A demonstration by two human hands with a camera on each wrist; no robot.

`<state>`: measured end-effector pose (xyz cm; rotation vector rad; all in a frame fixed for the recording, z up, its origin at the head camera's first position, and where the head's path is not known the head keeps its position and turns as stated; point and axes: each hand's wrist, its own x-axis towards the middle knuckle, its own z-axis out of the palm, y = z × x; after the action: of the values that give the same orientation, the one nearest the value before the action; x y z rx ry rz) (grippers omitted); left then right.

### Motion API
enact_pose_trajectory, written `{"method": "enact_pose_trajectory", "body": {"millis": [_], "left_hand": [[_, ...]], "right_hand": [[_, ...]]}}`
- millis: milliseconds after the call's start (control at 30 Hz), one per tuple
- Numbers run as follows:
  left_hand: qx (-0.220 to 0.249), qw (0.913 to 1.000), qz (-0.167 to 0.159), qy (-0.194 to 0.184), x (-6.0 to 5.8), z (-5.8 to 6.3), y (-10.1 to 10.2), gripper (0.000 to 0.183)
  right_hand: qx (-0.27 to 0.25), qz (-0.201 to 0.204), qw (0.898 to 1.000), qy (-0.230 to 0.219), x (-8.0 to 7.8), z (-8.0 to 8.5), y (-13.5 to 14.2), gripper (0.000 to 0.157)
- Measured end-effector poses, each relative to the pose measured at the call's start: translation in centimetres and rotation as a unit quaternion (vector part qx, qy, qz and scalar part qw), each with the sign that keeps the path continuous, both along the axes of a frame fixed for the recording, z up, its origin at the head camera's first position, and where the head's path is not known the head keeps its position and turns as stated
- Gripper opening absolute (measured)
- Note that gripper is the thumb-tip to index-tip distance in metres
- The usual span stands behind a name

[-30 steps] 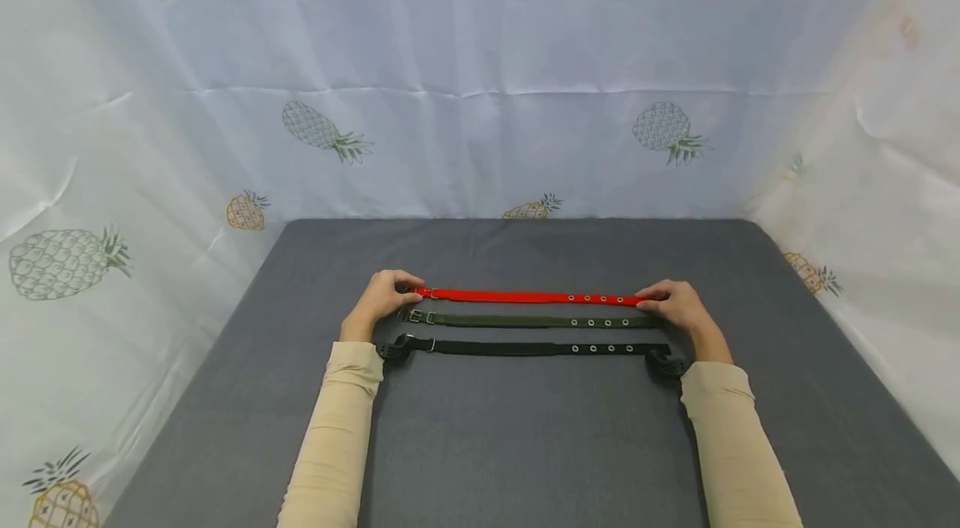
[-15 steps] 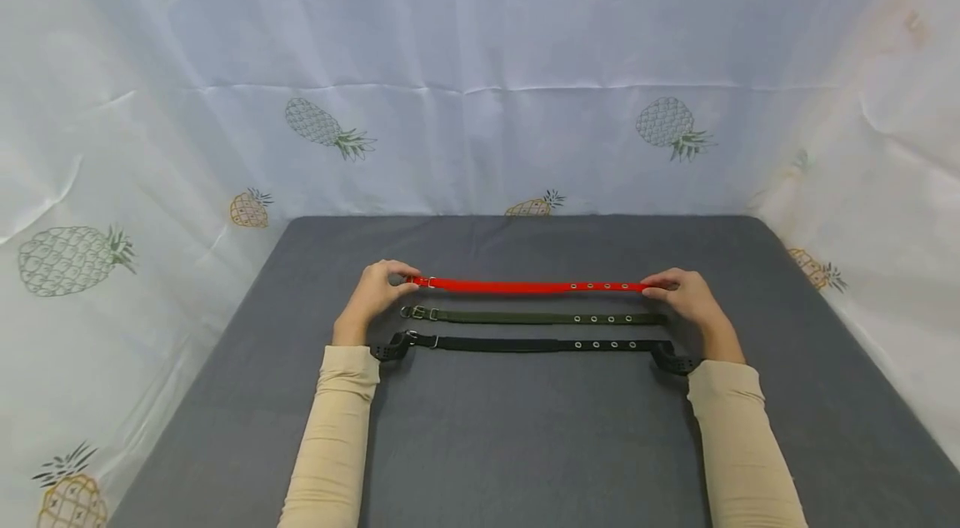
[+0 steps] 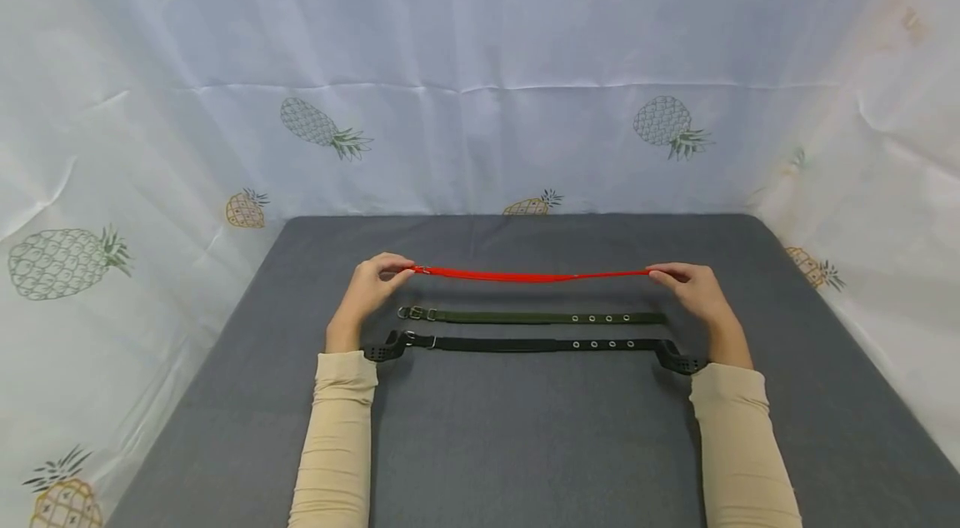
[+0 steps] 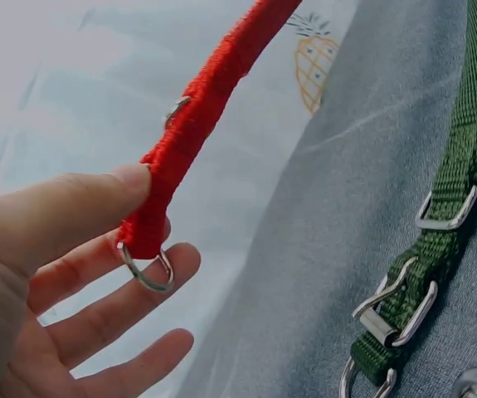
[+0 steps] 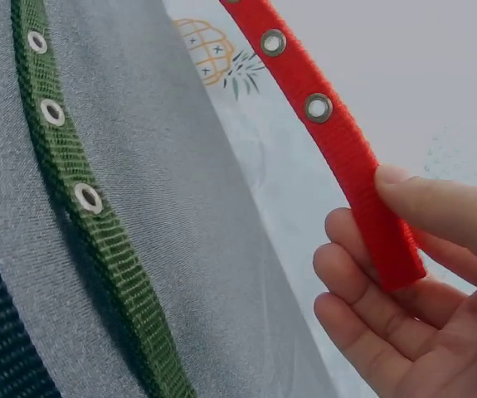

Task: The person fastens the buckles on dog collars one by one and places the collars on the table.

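Observation:
A red pet collar (image 3: 495, 276) is stretched between both hands, raised off the table and turned nearly edge-on in the head view. My left hand (image 3: 369, 288) pinches its buckle end between thumb and fingers; a metal D-ring (image 4: 151, 278) hangs from that end in the left wrist view. At the other end, my right hand (image 3: 693, 291) pinches the plain tip, beyond the metal eyelets (image 5: 318, 108). Nearer than the red one, a green collar (image 3: 502, 317) lies straight on the table. In front of that, a black collar (image 3: 495, 345) lies parallel to it.
The grey cloth-covered table (image 3: 525, 445) runs back to a white curtain (image 3: 480, 145) printed with pineapples, which also closes in both sides. Black wrist-camera mounts (image 3: 386, 347) on both wrists overlap the black collar's ends in the head view.
Both hands have lifted the red collar up and away from the green one, twisting it from flat to nearly edge-on. The green and black collars stay put.

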<state>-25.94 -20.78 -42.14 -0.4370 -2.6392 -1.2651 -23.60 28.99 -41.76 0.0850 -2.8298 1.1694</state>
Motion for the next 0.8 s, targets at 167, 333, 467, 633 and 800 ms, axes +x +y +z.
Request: {"method": "enact_pose_trajectory", "body": {"millis": [167,333,467,633,800], "left_hand": [[0.000,0.9997,0.020,0.010,0.5,0.2,0.1,0.023],[0.005,0.9993,0.032,0.019,0.7,0.4,0.2,0.024],[0.017,0.9991,0.035,0.019,0.7,0.5,0.4,0.024],[0.015,0.9993,0.029,0.020,1.0,1.0,0.8,0.024],[0.030,0.9990,0.019,0.026,1.2,1.5,1.6,0.024]], "right_hand": [[-0.011,-0.026,0.999,0.037,0.2,0.2,-0.3,0.040],[-0.035,-0.064,0.996,0.053,0.6,0.6,-0.8,0.038],[-0.051,-0.082,0.994,0.057,0.8,0.8,-1.1,0.040],[-0.072,-0.092,0.990,0.084,0.9,0.7,-1.5,0.035],[-0.129,-0.108,0.980,0.110,1.2,1.4,-2.6,0.025]]}}
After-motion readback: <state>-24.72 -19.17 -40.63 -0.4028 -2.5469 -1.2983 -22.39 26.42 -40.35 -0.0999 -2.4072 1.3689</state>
